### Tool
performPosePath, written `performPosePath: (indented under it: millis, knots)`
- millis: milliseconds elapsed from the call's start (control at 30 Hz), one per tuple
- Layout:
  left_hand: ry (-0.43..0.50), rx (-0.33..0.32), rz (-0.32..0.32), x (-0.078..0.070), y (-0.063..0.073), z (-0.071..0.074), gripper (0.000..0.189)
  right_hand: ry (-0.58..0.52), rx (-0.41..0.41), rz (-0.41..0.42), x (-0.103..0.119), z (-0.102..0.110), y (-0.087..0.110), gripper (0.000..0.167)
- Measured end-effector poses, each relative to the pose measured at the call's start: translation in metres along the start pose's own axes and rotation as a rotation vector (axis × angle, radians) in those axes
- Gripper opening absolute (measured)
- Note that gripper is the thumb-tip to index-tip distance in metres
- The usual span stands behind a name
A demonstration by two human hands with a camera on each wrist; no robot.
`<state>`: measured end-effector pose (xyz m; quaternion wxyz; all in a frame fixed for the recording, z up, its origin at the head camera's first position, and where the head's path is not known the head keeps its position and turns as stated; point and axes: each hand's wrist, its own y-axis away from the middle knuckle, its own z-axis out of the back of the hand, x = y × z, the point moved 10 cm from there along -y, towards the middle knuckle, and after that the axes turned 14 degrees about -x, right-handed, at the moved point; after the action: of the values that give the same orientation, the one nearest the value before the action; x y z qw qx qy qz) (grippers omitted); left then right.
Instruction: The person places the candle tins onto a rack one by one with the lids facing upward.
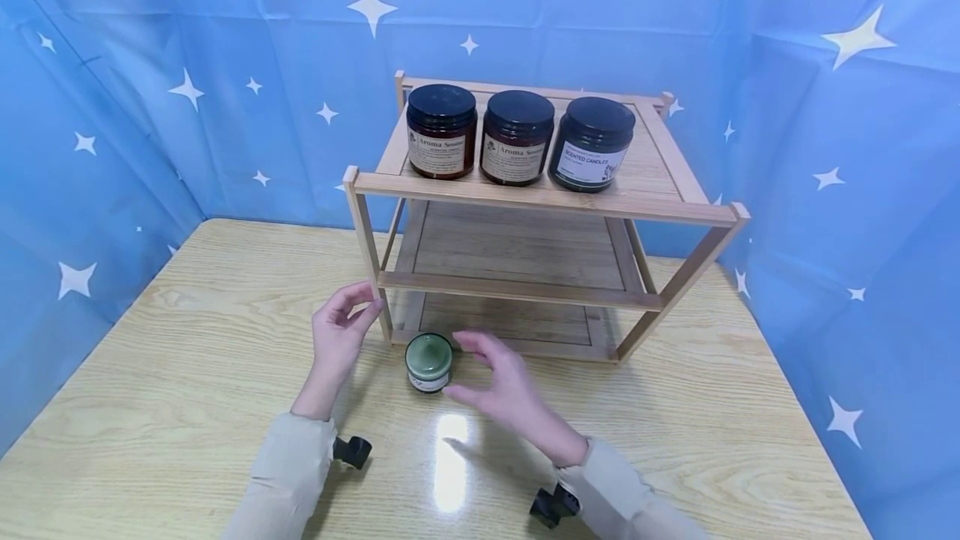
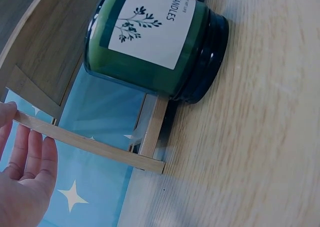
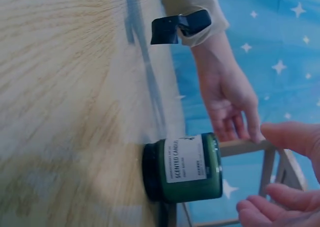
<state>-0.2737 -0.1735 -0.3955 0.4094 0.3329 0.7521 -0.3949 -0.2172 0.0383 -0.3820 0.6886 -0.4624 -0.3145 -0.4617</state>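
Observation:
A green candle jar [image 1: 429, 357] stands upside down on the table by the rack's lower front rail, its black lid [image 3: 151, 172] against the tabletop. Its white label [image 3: 185, 158] reads "Scented Candles". Just right of the jar, my right hand [image 1: 510, 386] has thumb and fingers spread apart, holding nothing. My left hand [image 1: 341, 332] holds the left front post [image 2: 90, 143] of the wooden rack [image 1: 517, 248], thumb on one side and fingers on the other.
On the rack's top shelf stand two brown jars [image 1: 442, 144] with black lids and a dark green candle jar [image 1: 588, 150]. A blue curtain [image 1: 262, 65] with white stars hangs behind and along both sides of the wood-grain table [image 1: 187, 357].

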Motion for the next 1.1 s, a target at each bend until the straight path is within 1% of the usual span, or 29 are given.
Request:
performPosePath:
  millis: [167, 267, 400, 567, 833, 1000, 1100]
  knots:
    - [-0.027, 0.0, 0.004, 0.001, 0.0, 0.001, 0.045, 0.001, 0.029, -0.003, -0.005, -0.011, -0.002, 0.065]
    - [-0.024, 0.001, 0.004, 0.001, 0.0, 0.002, 0.045, -0.002, 0.041, 0.003, -0.008, -0.017, -0.003, 0.068]
    - [-0.015, 0.004, 0.003, 0.001, 0.0, 0.001, 0.043, 0.003, 0.044, 0.01, -0.011, -0.024, -0.007, 0.07]
    - [-0.025, 0.0, 0.009, 0.002, 0.0, 0.002, 0.043, 0.045, 0.037, 0.035, -0.016, -0.032, -0.011, 0.072]
    - [-0.028, 0.001, 0.014, 0.002, 0.0, 0.002, 0.045, 0.136, 0.054, -0.006, -0.028, -0.041, -0.014, 0.076]
    - [-0.028, 0.002, 0.018, 0.002, 0.0, 0.001, 0.046, 0.156, 0.059, -0.043, -0.034, -0.045, -0.015, 0.075]
    - [-0.028, -0.001, 0.019, 0.001, 0.0, 0.001, 0.046, 0.153, 0.05, -0.04, -0.035, -0.045, -0.016, 0.073]
